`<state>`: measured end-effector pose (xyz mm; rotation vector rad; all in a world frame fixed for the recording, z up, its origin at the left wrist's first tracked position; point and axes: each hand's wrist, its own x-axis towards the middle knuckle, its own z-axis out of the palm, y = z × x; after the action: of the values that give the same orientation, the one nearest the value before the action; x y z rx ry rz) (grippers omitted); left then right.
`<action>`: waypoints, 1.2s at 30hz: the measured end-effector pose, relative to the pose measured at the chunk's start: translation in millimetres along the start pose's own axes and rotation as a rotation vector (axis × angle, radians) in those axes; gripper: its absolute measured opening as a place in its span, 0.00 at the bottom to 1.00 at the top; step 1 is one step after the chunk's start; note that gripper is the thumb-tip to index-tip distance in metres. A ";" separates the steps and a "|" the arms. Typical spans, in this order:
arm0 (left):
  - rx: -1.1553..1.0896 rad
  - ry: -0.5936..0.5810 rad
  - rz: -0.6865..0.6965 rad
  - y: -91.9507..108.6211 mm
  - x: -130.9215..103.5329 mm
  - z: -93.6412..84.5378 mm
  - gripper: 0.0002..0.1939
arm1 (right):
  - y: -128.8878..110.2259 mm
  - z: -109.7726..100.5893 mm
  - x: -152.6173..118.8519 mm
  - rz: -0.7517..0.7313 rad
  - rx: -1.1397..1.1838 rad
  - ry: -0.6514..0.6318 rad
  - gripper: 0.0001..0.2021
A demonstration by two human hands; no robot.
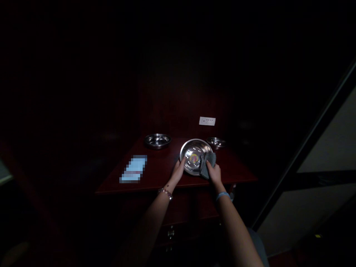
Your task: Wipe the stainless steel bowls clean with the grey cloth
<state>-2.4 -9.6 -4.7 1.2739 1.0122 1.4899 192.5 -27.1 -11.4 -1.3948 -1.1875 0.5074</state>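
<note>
Tilted toward me above the reddish-brown desk (164, 174) is a shiny steel bowl (191, 148) with a yellow and pink sticker on its inside bottom. My left hand (178, 171) grips its left rim, thumb on the inner side. A grey-green cloth (205, 170) is folded over the bowl's lower right rim. My right hand (214, 173) is closed on this cloth, thumb in front, pressing it against the rim. The fingers behind the bowl and cloth are hidden.
One steel bowl (157, 141) stands at the back left of the desk, and a smaller steel bowl (216, 142) at the back right. A blurred-out bright flat object (134, 169) lies at the left. A white socket panel (207, 121) is on the back wall. Surroundings are dark.
</note>
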 end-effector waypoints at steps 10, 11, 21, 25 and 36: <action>0.218 -0.176 0.154 0.4 -9.7 1.9 0.40 | 2.5 -1.3 1.5 0.022 0.010 0.026 0.24; 0.268 -0.212 0.159 1.1 -11.3 0.7 0.38 | 3.3 -0.8 1.8 0.021 0.013 0.026 0.24; 0.140 -0.131 0.162 -10.5 2.8 2.6 0.31 | 5.5 1.1 2.9 0.002 0.004 0.068 0.23; 0.026 -0.018 0.079 -5.9 3.6 3.5 0.26 | 3.9 0.0 2.5 0.000 -0.027 0.083 0.23; 0.063 -0.053 0.116 -7.1 1.3 2.1 0.24 | 2.9 0.3 2.2 0.007 -0.058 0.087 0.23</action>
<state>0.4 -6.5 -10.9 1.4305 0.9715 1.5139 194.1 -24.5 -13.3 -1.4566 -1.1347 0.4163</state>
